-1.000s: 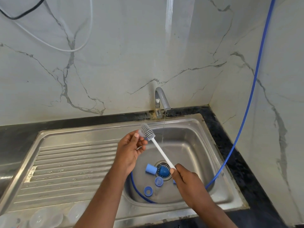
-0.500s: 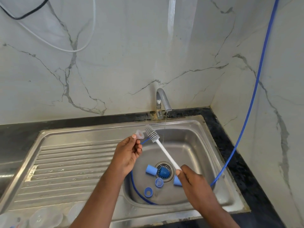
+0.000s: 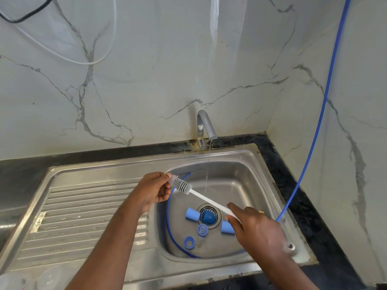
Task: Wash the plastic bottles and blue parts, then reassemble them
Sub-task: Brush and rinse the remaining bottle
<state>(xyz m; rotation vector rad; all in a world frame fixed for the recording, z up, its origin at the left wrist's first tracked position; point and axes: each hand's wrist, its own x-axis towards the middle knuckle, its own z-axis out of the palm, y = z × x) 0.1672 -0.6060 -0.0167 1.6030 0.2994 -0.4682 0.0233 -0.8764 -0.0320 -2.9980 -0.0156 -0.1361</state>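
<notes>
Mid-frame, our left hand (image 3: 151,191) pinches a small clear part (image 3: 172,179) against the bottle brush (image 3: 181,184); our right hand (image 3: 256,229) grips its handle above the sink basin (image 3: 247,174).

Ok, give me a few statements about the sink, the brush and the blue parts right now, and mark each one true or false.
1. The right hand holds the white handle of the brush. True.
2. The tap is off. False: a thin stream of water runs from it into the sink.
3. The left hand pinches a small clear part at the brush's bristles. True.
4. The blue ring lies on the ribbed drainboard. False: it lies in the basin.
5. A blue hose runs down the wall into the sink. True.
</notes>
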